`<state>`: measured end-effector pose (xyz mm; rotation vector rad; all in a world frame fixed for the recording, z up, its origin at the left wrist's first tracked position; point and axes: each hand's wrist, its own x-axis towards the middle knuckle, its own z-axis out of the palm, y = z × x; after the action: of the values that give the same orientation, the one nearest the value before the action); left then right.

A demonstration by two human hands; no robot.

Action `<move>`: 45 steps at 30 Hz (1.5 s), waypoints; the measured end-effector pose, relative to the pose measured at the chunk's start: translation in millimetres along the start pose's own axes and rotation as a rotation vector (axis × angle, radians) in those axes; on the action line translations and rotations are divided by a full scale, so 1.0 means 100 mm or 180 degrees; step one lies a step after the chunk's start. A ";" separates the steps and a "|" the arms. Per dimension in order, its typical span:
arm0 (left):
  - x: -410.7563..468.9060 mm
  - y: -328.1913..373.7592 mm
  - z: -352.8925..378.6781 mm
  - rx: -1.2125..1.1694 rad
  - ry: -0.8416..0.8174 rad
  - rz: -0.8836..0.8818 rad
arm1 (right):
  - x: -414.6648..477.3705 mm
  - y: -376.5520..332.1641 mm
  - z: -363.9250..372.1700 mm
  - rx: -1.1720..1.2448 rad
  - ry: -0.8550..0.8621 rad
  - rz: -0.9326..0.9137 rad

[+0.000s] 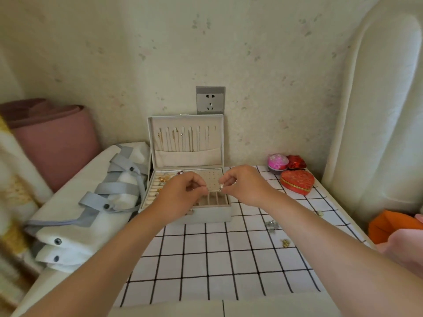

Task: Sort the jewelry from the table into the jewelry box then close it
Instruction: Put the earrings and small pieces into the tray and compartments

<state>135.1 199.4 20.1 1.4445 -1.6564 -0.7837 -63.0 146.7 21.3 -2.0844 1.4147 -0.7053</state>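
Note:
A grey jewelry box [207, 215] stands open at the back of the checked table, its lid [185, 140] upright with thin necklaces hanging inside. Gold pieces lie in its left ring rolls [160, 181]. Both hands hover over the box's tray. My right hand [242, 185] pinches a small silver earring [221, 186] between thumb and fingertips. My left hand [183, 193] has its fingers curled, pinching something tiny that I cannot make out. On the table lie a silver piece [271, 224], a gold piece [285, 242] and a small one [319, 213].
A red heart-shaped box [297, 181], a pink round box [277, 162] and a dark red box [296, 162] sit at the table's back right. A white bag with grey straps [91, 211] lies left of the box. A wall socket [210, 100] is behind.

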 end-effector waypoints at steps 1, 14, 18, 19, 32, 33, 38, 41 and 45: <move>0.01 -0.01 -0.05 -0.0194 0.0053 -0.0111 | 0.06 -0.04 0.06 0.0033 0.0040 0.0019; 0.21 -0.27 -0.44 -0.1874 0.0163 -0.1118 | 0.63 -0.20 0.54 -0.0224 -0.0299 -0.0110; 0.27 -0.32 -0.49 -0.1854 0.0141 -0.1111 | 0.72 -0.29 0.49 -0.0352 -0.0400 -0.0239; 0.28 -0.34 -0.50 -0.1850 0.0159 -0.1123 | 0.73 -0.35 0.47 -0.0241 -0.0345 -0.0305; 0.25 -0.40 -0.61 -0.1466 0.0762 -0.0836 | 0.70 -0.85 0.50 0.1278 -0.0425 -0.0218; 0.25 -0.40 -0.62 -0.1409 0.0812 -0.0770 | 0.71 -0.84 0.52 0.1331 -0.0390 -0.0218; 0.24 -0.41 -0.67 -0.1182 0.0925 -0.0704 | 0.71 -0.88 0.55 0.1363 -0.0424 -0.0280; 0.25 -0.41 -0.69 -0.1281 0.0774 -0.0836 | 0.74 -0.87 0.60 0.1404 -0.0251 -0.0383; 0.26 -0.43 -0.69 -0.1573 0.0386 -0.1038 | 0.76 -0.83 0.62 0.1325 -0.0188 -0.0603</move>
<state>215.1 169.6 22.6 1.3788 -1.0461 -1.1660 58.2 109.6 41.2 -1.9007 0.9473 -0.9175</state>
